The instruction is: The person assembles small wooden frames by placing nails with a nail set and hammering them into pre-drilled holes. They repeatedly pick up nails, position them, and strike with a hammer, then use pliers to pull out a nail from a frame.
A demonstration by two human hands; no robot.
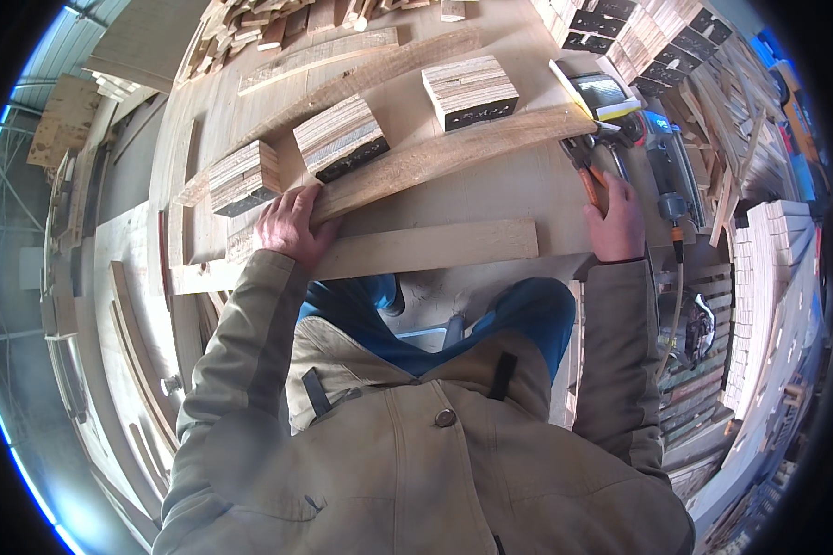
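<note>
My left hand (292, 227) grips the near left end of a long wooden board (444, 155), which slants up to the right across the workbench. Its fingers lie along the top of that end, beside a wooden block. In my right hand (617, 220) are the orange handles of a pair of pincers (587, 176), whose dark head lies against the board's right end. Behind the board stand three wooden blocks with black undersides: a left one (246, 178), a middle one (341, 134) and a right one (470, 88).
A flat wooden strip (435, 247) lies along the front of the workbench (389, 199). More loose strips (250, 28) are heaped at the back. Beyond the pincers are a hammer-like tool (611, 134) and a blue air tool (668, 166) with a hose. Stacked blocks (639, 42) rise at the back right.
</note>
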